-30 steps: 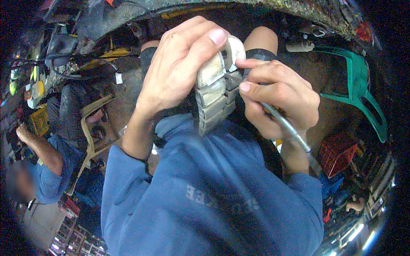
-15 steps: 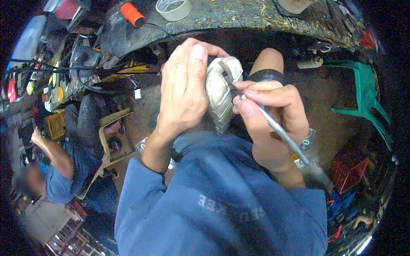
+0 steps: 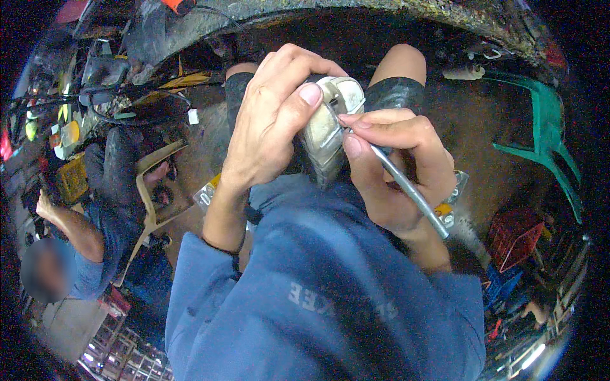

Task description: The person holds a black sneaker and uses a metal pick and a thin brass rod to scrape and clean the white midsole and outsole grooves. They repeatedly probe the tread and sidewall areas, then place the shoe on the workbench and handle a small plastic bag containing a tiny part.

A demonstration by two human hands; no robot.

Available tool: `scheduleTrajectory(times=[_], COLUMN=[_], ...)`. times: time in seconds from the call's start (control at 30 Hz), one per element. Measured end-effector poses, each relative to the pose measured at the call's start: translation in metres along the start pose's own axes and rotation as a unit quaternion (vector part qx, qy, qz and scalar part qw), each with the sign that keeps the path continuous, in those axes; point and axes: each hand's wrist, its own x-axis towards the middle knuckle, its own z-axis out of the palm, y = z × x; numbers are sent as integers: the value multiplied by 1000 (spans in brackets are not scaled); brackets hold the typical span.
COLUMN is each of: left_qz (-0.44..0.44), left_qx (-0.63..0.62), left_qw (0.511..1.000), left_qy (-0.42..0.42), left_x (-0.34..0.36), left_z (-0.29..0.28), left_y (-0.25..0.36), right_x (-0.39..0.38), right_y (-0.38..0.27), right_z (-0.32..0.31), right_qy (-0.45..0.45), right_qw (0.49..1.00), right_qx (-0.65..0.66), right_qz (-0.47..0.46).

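Observation:
A worn white shoe [image 3: 325, 141] is held above my lap, between my knees. My left hand [image 3: 270, 117] is wrapped round its left side, with the thumb pressed on the upper near an opening and the other fingers reaching over the far end. My right hand [image 3: 406, 162] pinches an awl-like tool with a silver metal handle [image 3: 412, 192], held slantwise like a pen. The tool's front end is at the shoe's right side; its tip is hidden by my fingers and the shoe.
Beyond my knees runs a stained workbench edge [image 3: 305, 14] with an orange thread spool [image 3: 180, 5]. A green plastic chair [image 3: 545, 127] stands right, near a red crate [image 3: 516, 238]. At left are cables, clutter, a beige chair [image 3: 147, 197] and another person [image 3: 95, 241].
The view has shifted, so the bench sits higher in the picture and the tape roll is out of sight. My left thumb now lies further over the shoe. Both hands keep their hold.

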Motion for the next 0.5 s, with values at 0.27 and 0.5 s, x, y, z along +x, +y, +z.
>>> scheduleTrajectory(times=[0.27,0.5], left_qz=[-11,-5], left_qx=[-19,-1], left_qw=[1000,1000], left_qy=[12,13], left_x=[-2,-2], left_z=[2,4], left_y=[-1,1], right_x=[3,2], right_y=[0,-1], right_z=[5,3], right_qy=[13,4], right_qw=[999,999], right_qx=[-36,-40], right_qz=[-9,1])
